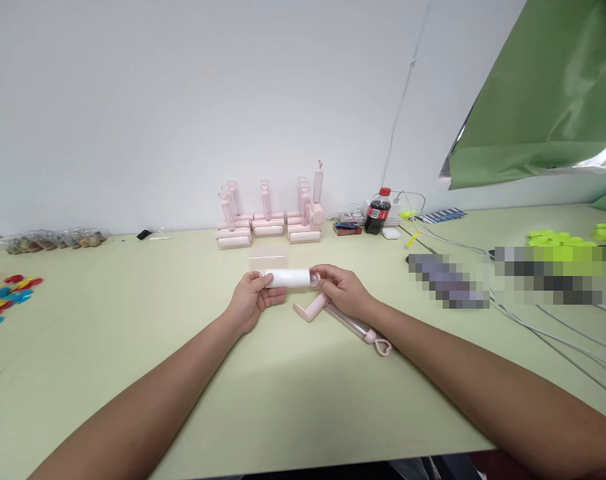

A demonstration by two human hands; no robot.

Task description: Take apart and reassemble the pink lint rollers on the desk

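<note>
A white roll [289,278] lies level between my two hands. My left hand [250,297] holds its left end, thumb on top and the other fingers beneath. At the roll's right end my right hand [343,288] has its fingers closed on a small clear pink round piece [315,279]. Below my right hand rests a pink handle with a clear tube [351,321], a heart-shaped loop at its lower end and an angled pink arm at the other. Just behind the roll sits a clear pale pink cover [267,259].
Several pink rollers with upright handles [269,225] stand by the wall. A cola bottle [377,212] is right of them, near white cables. Coloured pieces [5,297] and bagged items [55,241] lie left. Yellow-green pieces [557,240] and blurred objects [447,281] lie right.
</note>
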